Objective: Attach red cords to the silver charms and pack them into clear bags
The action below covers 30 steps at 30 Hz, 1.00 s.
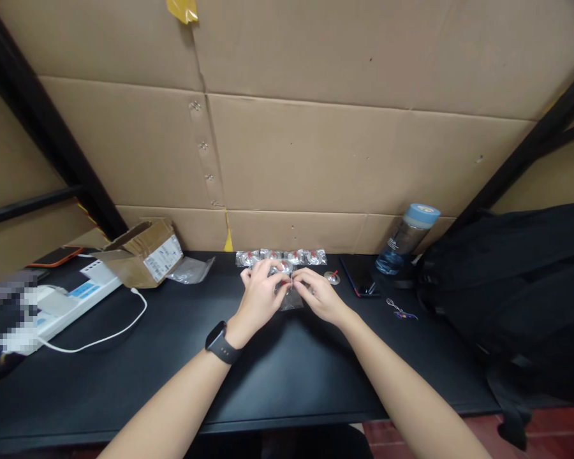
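Both hands meet over the middle of the black table. My left hand (pixel 263 292), with a black watch (pixel 222 341) on the wrist, pinches the edge of a small clear plastic bag (pixel 293 301). My right hand (pixel 319 294) has its fingertips closed on the same bag, close to the left thumb. Part of a shiny round piece shows by the left fingers; its kind is hidden. Just behind the hands, several clear packets (pixel 314 257) with shiny round pieces and red parts lie in a row. A loose shiny disc with a red part (pixel 331 277) lies right of my right hand.
On the left are an open cardboard box (pixel 146 255), an empty-looking plastic bag (pixel 190 269), a white power strip (pixel 76 306) and a white cable (pixel 100 344). Rightward lie a phone (pixel 361 277), a bottle (pixel 406 239), a small charm (pixel 404 314) and a black backpack (pixel 511 299).
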Tool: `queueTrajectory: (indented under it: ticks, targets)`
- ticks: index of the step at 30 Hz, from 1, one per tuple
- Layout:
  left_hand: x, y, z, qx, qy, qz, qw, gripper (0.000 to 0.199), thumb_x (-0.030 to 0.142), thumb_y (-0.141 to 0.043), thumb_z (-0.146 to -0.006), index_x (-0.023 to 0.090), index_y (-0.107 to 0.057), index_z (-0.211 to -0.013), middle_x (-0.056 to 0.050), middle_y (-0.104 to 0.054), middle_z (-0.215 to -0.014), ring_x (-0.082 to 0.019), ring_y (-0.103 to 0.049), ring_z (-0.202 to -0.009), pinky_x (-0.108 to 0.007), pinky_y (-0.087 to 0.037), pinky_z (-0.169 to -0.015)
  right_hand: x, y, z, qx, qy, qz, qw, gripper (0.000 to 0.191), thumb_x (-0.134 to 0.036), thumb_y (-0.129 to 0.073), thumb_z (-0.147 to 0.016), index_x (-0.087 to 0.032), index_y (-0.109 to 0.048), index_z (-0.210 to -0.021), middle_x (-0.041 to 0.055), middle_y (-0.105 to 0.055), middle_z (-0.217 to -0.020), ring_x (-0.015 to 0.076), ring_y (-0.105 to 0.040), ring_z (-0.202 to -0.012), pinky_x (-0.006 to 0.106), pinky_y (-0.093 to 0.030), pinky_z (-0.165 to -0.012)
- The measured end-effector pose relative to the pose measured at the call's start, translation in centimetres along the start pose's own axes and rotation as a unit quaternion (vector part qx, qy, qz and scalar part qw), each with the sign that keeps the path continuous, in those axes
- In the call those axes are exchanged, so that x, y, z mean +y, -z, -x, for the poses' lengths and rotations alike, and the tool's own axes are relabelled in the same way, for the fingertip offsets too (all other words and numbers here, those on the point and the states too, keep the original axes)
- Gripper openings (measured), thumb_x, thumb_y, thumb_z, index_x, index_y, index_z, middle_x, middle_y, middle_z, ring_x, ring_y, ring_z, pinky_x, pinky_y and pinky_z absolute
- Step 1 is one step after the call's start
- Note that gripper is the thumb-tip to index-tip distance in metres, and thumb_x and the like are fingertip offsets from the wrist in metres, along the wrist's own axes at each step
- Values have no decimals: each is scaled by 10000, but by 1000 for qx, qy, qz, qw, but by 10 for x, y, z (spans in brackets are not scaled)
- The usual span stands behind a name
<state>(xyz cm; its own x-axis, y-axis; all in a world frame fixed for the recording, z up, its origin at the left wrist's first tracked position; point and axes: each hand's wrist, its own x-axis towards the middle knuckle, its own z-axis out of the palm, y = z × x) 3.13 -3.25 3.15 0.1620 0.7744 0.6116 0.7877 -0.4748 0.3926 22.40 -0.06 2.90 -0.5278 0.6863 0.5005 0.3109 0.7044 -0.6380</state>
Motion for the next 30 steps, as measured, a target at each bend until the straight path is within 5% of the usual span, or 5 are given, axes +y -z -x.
queueTrajectory:
  ticks: [8,16,26,30]
  targets:
    - [-3,11,-6,-6,37,30,999,193,251,-506,-984,260,-634,-1128,-69,-654,-1235,-247,-568,-1192,-399,-324,-932,3,9,3,-22,24,155,987,138,-193,-563,-926,-199,-629,-805,110,-612,-1159,236,-596,-1051,400,-495,-962]
    - [-7,-2,2,-162,-50,62,984,255,381,-576,-964,319,-703,-1176,-54,-597,-1395,-284,-498,-1305,-461,-324,-1048,7,19,5,-40,39,128,990,113,-140,-625,-858,-208,-647,-770,96,-592,-1218,254,-564,-1174,426,-465,-1045]
    - [-4,-11,4,-128,-28,40,991,153,313,-667,-906,320,-758,-1028,-48,-639,-1309,-296,-472,-1276,-469,-328,-988,-1,19,3,-29,36,93,995,134,-172,-621,-887,-210,-649,-761,91,-589,-1264,257,-557,-1221,432,-435,-1077]
    - [-7,-11,4,-119,-33,26,992,73,300,-701,-897,297,-771,-915,-41,-687,-1140,-274,-518,-1185,-441,-303,-956,4,29,4,-51,-10,152,987,141,-291,-556,-982,-234,-682,-958,81,-649,-1179,235,-608,-1114,388,-474,-1005]
